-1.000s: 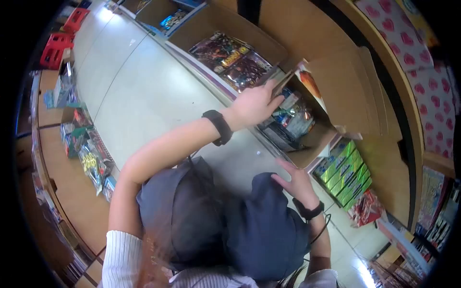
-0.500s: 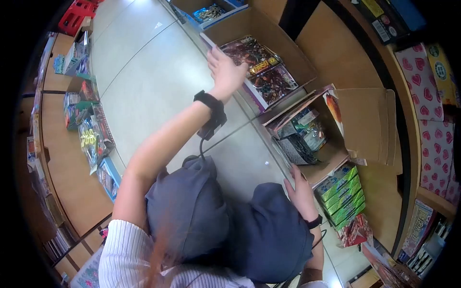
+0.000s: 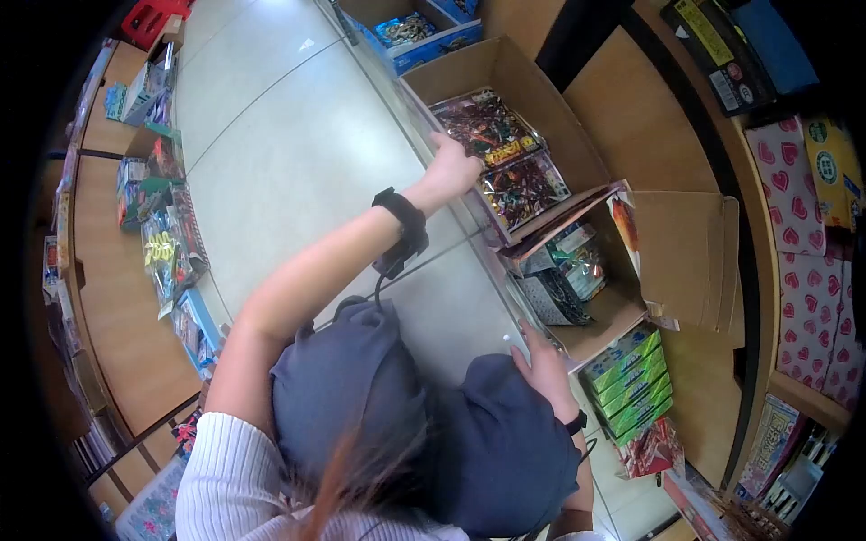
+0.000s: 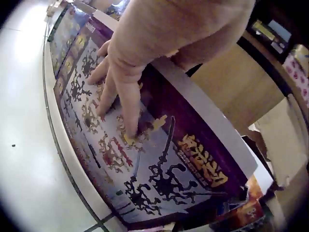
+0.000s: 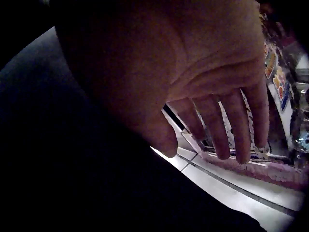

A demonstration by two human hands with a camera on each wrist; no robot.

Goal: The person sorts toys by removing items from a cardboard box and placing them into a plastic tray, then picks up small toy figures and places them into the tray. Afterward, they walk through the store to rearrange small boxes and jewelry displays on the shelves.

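Observation:
In the head view my left hand point(image 3: 451, 171) is at the floor-side wall of a cardboard box point(image 3: 564, 117) holding dark, colourful packets point(image 3: 523, 191). The left wrist view shows that hand point(image 4: 133, 58) gripping the purple printed wall point(image 4: 200, 157), fingers spread down its outer face and thumb hidden beyond the top edge. My right hand point(image 3: 548, 374), fingers extended, is beside the near corner of a second box point(image 3: 618, 320) with assorted packets point(image 3: 582, 266). In the right wrist view its palm and loosely straight fingers point(image 5: 235, 125) show, holding nothing; contact with that box is unclear.
Green packs point(image 3: 636, 383) stand beside the second box, whose flap point(image 3: 690, 257) spreads toward the wooden shelf. A blue box point(image 3: 437, 45) sits beyond the first. Bagged goods point(image 3: 167, 252) line the opposite side, across the tiled floor point(image 3: 289, 171).
My left hand has moved from above the second box to the first box's outer wall, where it now grips. My right hand remains near the second box's corner. The head view has shifted.

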